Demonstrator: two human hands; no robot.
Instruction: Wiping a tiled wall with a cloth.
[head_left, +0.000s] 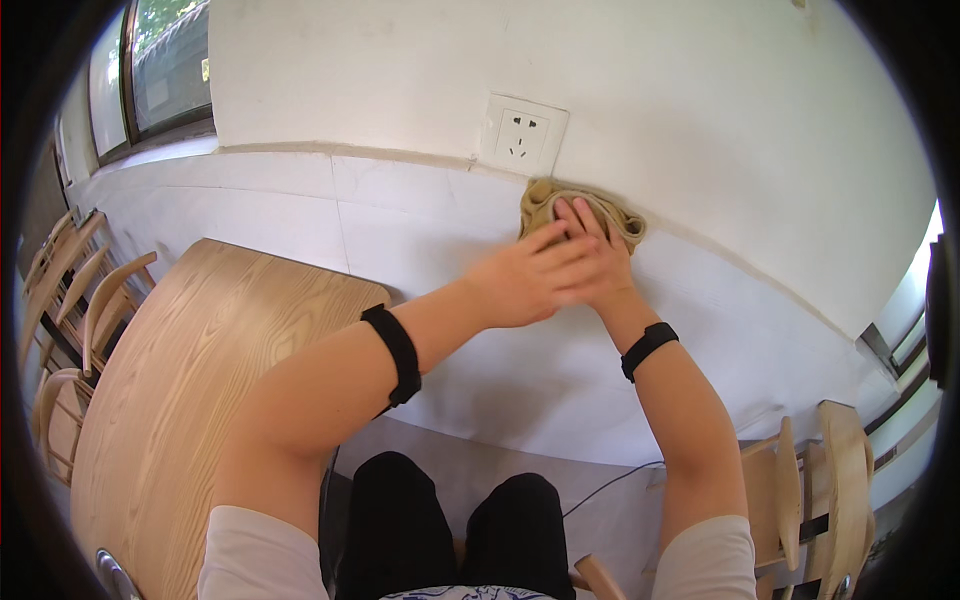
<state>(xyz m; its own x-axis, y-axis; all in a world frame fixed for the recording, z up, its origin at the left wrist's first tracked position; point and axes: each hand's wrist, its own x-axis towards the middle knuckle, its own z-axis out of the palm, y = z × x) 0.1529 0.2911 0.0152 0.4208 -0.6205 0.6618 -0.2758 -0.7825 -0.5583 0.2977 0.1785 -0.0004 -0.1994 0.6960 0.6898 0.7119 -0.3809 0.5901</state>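
A folded tan cloth (536, 204) lies against the white wall panel (427, 206), just under a white wall socket (523, 135). My right hand (611, 262) presses on the cloth, its fingers spread over the front. Across the back of the right hand lies my left hand (525, 281), fingers apart and slightly blurred, with no object seen in it. Its fingertips come near the cloth; whether they touch it cannot be told. Both forearms wear black straps. A beige ledge line runs along the wall at the cloth's upper edge.
A wooden table (202, 375) fills the left side, with wooden chairs (112, 300) beyond it. More wooden furniture (844, 480) stands at the lower right. A thin dark cable (611, 480) runs near the floor by my knees. A window (169, 67) is at the upper left.
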